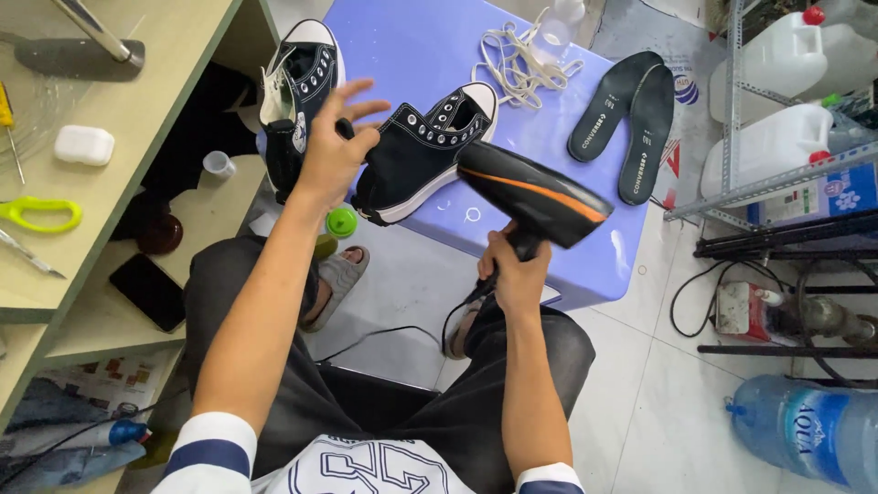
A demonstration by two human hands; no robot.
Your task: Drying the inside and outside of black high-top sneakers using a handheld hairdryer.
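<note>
At frame centre, the right hand (pixel 518 274) gripped a black hair dryer (pixel 535 194). The left hand (pixel 334 146), fingers partly spread, held a black sneaker (pixel 416 155) by its heel on the blue table (pixel 412 46).

Bright, even light fills the scene, with soft short shadows under the shoe on the purple surface (pixel 430 46) and small glints of glare on its glossy top. Focus is sharp at centre; wide-angle distortion bends the shelf and rack lines toward the frame's edges.
</note>
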